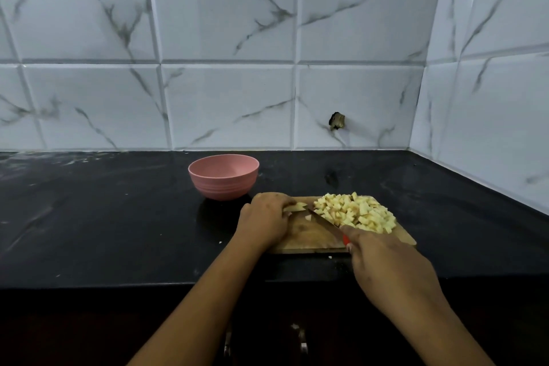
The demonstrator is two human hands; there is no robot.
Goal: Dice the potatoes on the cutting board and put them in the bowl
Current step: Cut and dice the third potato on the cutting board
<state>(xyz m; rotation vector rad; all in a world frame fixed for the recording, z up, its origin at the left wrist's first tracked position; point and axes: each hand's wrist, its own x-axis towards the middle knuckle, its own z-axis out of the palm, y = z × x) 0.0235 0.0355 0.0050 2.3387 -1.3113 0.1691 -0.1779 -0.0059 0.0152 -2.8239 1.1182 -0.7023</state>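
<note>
Head view: left hand (265, 218) pins a last potato strip (297, 207) on the cutting board (309, 236), fingers curled down on it. Right hand (386, 261) is wrapped on the knife (323, 221); blade lies just beside the left fingertips, apparently touching the strip. Diced potato (356, 212) is heaped at 3 o'clock of the blade; bowl (223, 177), at 11 o'clock of the board, looks empty.

Risks: a nicked fingertip from the short strip; dice spilling off the crowded board.

A wooden cutting board (312, 239) lies on the black counter (118, 232); a heap of diced potato (356, 212) covers its far right part; the left hand (267, 218) pins a potato strip (297, 207) at the board's left end; the right hand (383, 264) grips a red-handled knife (323, 221), blade just beside the strip; an empty pink bowl (223, 177) stands beyond the board's left corner.
</note>
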